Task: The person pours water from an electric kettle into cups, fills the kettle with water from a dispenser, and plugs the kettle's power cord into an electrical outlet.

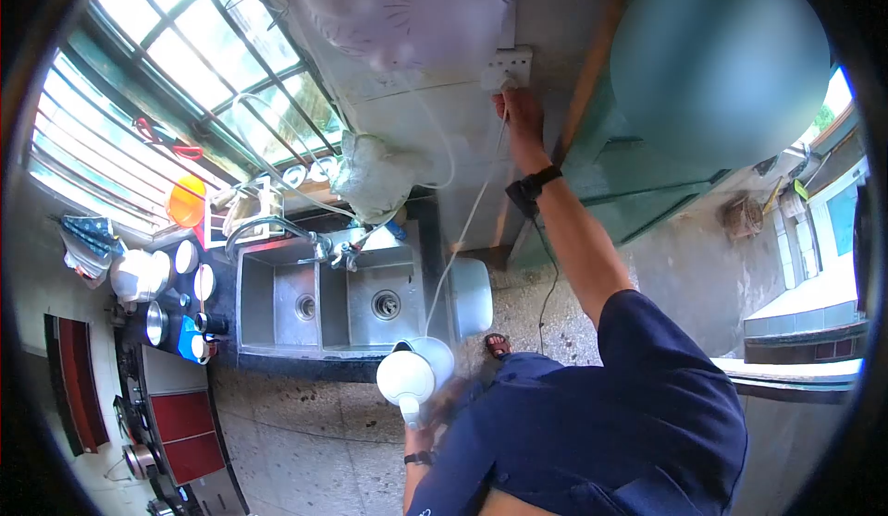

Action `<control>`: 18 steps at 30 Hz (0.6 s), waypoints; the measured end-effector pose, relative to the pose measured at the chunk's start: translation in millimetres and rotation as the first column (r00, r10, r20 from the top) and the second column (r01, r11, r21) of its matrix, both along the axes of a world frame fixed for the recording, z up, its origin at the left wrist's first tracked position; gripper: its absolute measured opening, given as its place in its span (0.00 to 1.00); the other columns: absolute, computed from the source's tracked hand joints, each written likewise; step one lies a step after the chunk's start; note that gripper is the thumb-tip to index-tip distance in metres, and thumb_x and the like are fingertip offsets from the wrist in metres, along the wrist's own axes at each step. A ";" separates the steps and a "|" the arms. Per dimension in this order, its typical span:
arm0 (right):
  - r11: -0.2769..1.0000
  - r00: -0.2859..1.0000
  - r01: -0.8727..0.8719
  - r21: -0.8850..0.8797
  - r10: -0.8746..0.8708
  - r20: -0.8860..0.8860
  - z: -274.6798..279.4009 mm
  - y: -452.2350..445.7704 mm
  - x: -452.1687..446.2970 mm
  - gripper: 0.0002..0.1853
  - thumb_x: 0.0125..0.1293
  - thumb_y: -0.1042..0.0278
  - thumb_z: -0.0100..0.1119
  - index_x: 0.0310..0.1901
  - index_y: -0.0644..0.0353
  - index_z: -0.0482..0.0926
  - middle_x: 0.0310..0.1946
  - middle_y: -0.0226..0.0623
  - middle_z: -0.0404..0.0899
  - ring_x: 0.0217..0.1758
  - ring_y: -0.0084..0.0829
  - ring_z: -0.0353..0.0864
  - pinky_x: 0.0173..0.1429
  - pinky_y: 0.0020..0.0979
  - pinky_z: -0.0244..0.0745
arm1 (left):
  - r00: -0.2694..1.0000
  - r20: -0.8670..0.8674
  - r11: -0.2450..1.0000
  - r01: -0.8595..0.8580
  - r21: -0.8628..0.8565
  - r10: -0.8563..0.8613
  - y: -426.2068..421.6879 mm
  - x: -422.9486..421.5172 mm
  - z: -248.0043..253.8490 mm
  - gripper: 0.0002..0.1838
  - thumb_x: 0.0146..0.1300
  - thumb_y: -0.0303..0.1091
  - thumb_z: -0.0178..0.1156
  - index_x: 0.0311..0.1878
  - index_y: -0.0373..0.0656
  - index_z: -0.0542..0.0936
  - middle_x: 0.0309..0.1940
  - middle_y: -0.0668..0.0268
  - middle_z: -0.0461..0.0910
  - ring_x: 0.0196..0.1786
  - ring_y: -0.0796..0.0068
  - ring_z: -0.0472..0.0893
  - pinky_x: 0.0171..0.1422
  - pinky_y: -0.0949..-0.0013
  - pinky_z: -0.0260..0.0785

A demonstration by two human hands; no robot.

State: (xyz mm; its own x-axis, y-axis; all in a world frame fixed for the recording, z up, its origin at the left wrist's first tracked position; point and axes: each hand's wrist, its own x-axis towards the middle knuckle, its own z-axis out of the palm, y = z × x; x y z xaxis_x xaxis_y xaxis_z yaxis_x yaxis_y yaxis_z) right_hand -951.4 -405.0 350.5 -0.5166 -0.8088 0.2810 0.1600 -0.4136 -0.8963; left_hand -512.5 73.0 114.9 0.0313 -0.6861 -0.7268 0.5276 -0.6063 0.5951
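Observation:
A white electric kettle [405, 377] is held by its handle in my left hand [419, 438], in front of the sink's near edge. Its pale cord [474, 209] stretches up to the wall. At the far end, my right hand [524, 116] is closed around the plug [508, 83] at the white wall socket [518, 65]. Whether the plug's pins sit fully in the socket I cannot tell. My right arm is stretched far forward; my left stays low near my body.
A steel double sink [321, 308] with a tap [344, 251] lies beyond the kettle. Bowls [139, 276] and cups crowd the counter to its left. A plastic bag [375, 178] stands behind the tap. A white bin-like container [472, 296] is right of the sink, near a green door [592, 206].

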 end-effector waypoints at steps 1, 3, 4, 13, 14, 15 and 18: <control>0.998 0.997 0.029 0.048 -0.026 -0.072 6.7 7.8 1.2 0.16 0.71 0.56 0.55 0.33 0.61 0.77 0.31 0.31 0.78 0.31 0.24 0.74 0.39 0.30 0.69 | 1.000 -0.006 1.000 -0.004 -0.007 0.004 -1.8 0.0 3.7 0.28 0.66 0.48 0.60 0.61 0.37 0.74 0.54 0.55 0.80 0.51 0.60 0.82 0.55 0.57 0.75; 0.995 0.989 0.029 0.100 -0.015 -0.147 11.0 13.0 4.5 0.17 0.72 0.55 0.54 0.33 0.60 0.77 0.30 0.30 0.77 0.31 0.24 0.73 0.38 0.30 0.69 | 0.998 -0.057 0.999 -0.033 0.000 0.033 -1.9 -3.2 8.6 0.28 0.66 0.48 0.60 0.61 0.36 0.74 0.54 0.55 0.80 0.51 0.60 0.82 0.55 0.57 0.76; 0.982 0.939 0.117 0.145 -0.062 -0.339 6.0 13.8 -3.5 0.17 0.72 0.54 0.54 0.34 0.60 0.77 0.31 0.29 0.76 0.32 0.25 0.72 0.40 0.30 0.69 | 0.996 -0.073 0.998 -0.056 0.007 0.057 -2.7 -3.6 9.8 0.28 0.67 0.47 0.60 0.61 0.36 0.74 0.54 0.54 0.80 0.51 0.60 0.82 0.55 0.57 0.76; 0.953 0.987 -0.153 0.260 0.134 0.092 -11.3 3.1 -18.0 0.30 0.66 0.44 0.62 0.61 0.58 0.72 0.55 0.33 0.73 0.56 0.29 0.72 0.58 0.32 0.68 | 0.998 -0.057 1.000 -0.015 -0.005 0.015 -5.9 -6.7 6.3 0.20 0.68 0.40 0.57 0.59 0.40 0.76 0.52 0.60 0.79 0.52 0.66 0.80 0.55 0.59 0.77; 0.967 0.994 -0.103 0.234 0.107 -0.007 -22.6 7.3 -21.2 0.31 0.67 0.44 0.60 0.62 0.59 0.71 0.57 0.34 0.71 0.59 0.31 0.71 0.61 0.34 0.67 | 0.999 -0.048 1.000 0.005 -0.002 -0.005 -8.1 -3.9 -4.0 0.18 0.67 0.36 0.57 0.57 0.41 0.77 0.49 0.63 0.80 0.48 0.70 0.81 0.51 0.64 0.77; 0.978 0.992 -0.048 0.202 0.071 -0.106 -36.1 16.1 -21.9 0.32 0.68 0.44 0.59 0.64 0.60 0.70 0.60 0.36 0.70 0.62 0.33 0.70 0.64 0.35 0.65 | 0.999 -0.044 1.000 0.026 -0.014 -0.027 -9.3 -4.2 -12.0 0.17 0.67 0.36 0.57 0.57 0.41 0.77 0.48 0.63 0.80 0.48 0.71 0.81 0.50 0.65 0.77; 0.966 0.979 -0.078 0.248 0.122 -0.164 -56.3 68.1 -8.7 0.26 0.72 0.51 0.56 0.63 0.60 0.70 0.60 0.36 0.70 0.61 0.32 0.71 0.61 0.34 0.67 | 0.995 -0.004 0.993 0.096 -0.071 -0.096 -19.1 -8.8 -29.6 0.16 0.67 0.35 0.57 0.56 0.41 0.78 0.47 0.65 0.80 0.46 0.72 0.80 0.48 0.66 0.76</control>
